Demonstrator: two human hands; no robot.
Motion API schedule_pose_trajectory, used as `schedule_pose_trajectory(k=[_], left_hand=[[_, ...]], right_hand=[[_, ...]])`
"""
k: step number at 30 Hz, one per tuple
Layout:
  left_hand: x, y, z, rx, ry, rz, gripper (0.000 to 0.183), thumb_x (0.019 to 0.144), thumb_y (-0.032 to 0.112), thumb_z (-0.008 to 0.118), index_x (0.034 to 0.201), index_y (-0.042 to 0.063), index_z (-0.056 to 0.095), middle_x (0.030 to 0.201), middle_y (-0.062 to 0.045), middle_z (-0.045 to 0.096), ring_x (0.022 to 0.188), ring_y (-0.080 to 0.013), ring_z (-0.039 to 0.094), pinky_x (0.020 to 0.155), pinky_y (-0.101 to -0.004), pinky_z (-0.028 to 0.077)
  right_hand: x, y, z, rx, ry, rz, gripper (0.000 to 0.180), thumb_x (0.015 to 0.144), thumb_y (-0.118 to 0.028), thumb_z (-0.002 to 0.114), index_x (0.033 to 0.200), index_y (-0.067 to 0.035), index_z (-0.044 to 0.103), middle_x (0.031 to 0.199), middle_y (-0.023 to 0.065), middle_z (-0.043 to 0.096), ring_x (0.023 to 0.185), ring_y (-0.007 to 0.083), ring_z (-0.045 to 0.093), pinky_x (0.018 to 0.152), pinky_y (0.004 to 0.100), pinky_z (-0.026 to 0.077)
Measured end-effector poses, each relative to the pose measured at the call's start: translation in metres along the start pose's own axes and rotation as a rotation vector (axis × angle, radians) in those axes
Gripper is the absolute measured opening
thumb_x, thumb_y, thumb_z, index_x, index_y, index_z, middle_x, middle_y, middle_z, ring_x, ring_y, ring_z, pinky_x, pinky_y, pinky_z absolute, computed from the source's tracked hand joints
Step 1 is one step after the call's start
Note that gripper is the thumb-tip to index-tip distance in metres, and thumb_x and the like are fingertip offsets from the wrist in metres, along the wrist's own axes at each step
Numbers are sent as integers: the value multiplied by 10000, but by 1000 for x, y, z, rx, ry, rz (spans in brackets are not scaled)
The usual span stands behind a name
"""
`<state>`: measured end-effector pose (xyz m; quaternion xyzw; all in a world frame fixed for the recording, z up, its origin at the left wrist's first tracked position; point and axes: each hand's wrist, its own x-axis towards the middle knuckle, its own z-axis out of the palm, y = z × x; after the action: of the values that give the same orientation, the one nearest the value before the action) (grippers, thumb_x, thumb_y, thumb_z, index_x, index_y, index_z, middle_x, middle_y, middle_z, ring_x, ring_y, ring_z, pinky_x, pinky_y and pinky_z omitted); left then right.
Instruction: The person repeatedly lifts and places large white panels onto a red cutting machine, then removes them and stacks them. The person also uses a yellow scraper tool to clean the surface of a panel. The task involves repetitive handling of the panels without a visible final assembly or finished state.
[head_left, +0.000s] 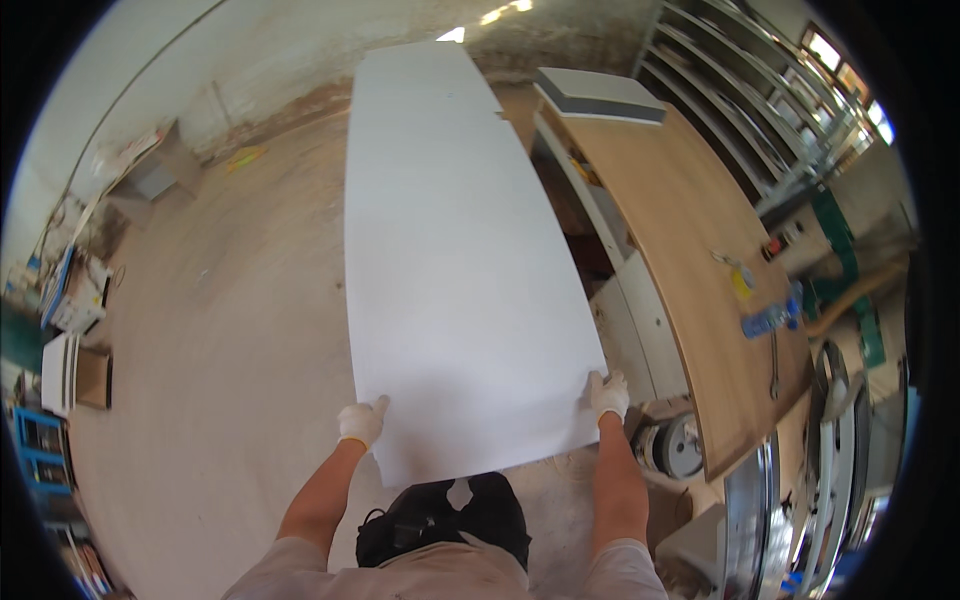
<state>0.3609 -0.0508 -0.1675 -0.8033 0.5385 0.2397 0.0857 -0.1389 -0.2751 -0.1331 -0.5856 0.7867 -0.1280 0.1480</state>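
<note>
A long white sheet or panel (457, 247) stretches away in front of me, its near edge close to my waist. My left hand (362, 421), in a white work glove, grips its left edge near the close corner, thumb on top. On the opposite edge, my right hand (609, 394), gloved the same way, holds the panel with the fingers partly hidden. Whatever supports the panel underneath is hidden. A small step shows in its right edge near the far end.
At the right stands a wooden-topped desk (675, 247) bearing a white-and-grey panel (600, 96), a plastic bottle (769, 319) and a wrench (775, 367). A round drum (679, 446) sits below it. Metal shelving (720, 97) is behind. White boxes (60, 373) lie far left.
</note>
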Motion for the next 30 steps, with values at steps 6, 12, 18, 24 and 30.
schedule_pose_trajectory(k=[6,12,18,24,30], left_hand=[[8,12,13,67,-64,17,385,1104,326,427,1449,360,595,1066,-198,758,950,-413,743,786,-537,590],[-5,26,-5,-129,1,-94,539,1105,541,394,1167,142,751,970,-239,757,901,-445,730,813,-545,578],[-49,17,-23,-238,77,-147,915,1025,755,423,766,-68,728,791,-276,724,794,-479,715,797,-557,565],[-97,20,38,-613,118,-261,770,988,728,549,923,-9,762,877,-271,743,839,-473,731,784,-543,577],[-110,108,72,-589,-139,81,674,1003,684,536,1257,102,762,1085,-258,774,972,-433,757,907,-511,568]], right_hand=[[62,-15,14,-29,-215,-76,784,1025,-672,491,1129,66,733,1129,355,726,1107,504,699,994,560,531],[61,-16,1,-89,-172,-141,814,1029,-685,476,991,73,772,1030,360,727,1034,526,705,956,559,542],[24,-14,-40,19,-171,-103,821,980,-686,561,965,113,753,1005,385,709,1026,548,692,950,561,527],[-37,4,-103,135,-53,-120,704,939,-556,733,927,148,717,891,365,709,831,478,696,818,528,544],[-53,-14,-258,190,59,14,508,888,-387,803,884,108,688,693,227,678,609,313,636,599,479,511]])
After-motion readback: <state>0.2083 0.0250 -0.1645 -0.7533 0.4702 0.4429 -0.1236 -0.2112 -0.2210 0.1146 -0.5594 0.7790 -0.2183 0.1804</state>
